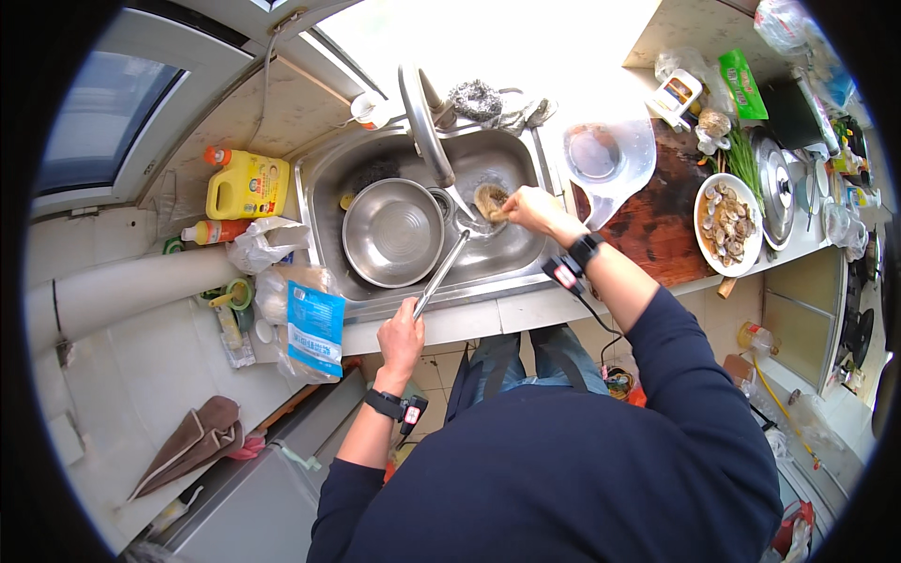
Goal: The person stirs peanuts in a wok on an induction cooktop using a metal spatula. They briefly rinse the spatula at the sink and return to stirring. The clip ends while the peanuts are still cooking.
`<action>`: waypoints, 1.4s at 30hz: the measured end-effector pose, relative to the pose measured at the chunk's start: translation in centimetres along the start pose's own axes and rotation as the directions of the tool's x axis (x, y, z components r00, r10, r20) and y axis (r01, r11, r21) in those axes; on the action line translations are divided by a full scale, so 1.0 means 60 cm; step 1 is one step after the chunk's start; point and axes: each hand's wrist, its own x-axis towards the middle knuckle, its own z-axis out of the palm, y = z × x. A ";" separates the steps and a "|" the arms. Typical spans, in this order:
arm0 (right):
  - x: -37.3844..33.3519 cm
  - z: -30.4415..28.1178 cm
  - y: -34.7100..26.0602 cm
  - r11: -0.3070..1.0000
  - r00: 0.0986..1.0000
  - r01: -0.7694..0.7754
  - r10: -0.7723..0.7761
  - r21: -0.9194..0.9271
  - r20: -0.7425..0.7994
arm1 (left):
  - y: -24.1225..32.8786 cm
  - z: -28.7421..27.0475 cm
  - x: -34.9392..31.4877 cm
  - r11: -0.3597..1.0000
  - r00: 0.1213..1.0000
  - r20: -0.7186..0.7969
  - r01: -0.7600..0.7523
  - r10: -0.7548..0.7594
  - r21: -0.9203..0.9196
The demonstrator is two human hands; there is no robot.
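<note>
My left hand point(402, 340) is closed around the metal handle of a long kitchen utensil point(441, 272), at the sink's front edge. Its far end reaches under the running water, where its shape is hard to make out. My right hand point(537, 212) pinches a tan, fibrous scrubber point(489, 202) over the right part of the steel sink point(319, 216). The scrubber is close to the utensil's far end; whether they touch I cannot tell. Water runs from the faucet point(427, 131) between the two. A steel bowl point(392, 233) sits in the sink's left part.
Right of the sink stand a clear plastic container point(610, 159), a wooden board point(657, 206) and a white bowl of shellfish point(728, 225). A yellow jug point(248, 186) and a blue package point(315, 328) are on the left. Dark scrubbers point(476, 100) lie behind the sink.
</note>
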 end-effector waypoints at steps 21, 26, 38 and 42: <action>-0.051 0.020 0.004 0.956 0.984 0.163 -0.175 -0.245 -0.028 | -0.009 -0.014 0.006 0.995 0.996 0.019 -0.088 0.087 0.043; -0.023 0.041 -0.021 0.936 0.965 0.212 -0.246 -0.282 -0.091 | -0.011 -0.024 0.017 0.967 0.975 0.051 -0.223 0.218 0.122; 0.005 0.039 0.037 0.974 0.973 0.169 -0.189 -0.148 -0.131 | -0.005 -0.019 -0.016 0.969 0.979 0.045 -0.204 0.199 0.142; 0.012 0.047 0.026 0.945 0.949 0.234 -0.273 -0.228 -0.158 | -0.003 -0.027 -0.014 0.970 0.983 0.017 -0.181 0.181 0.162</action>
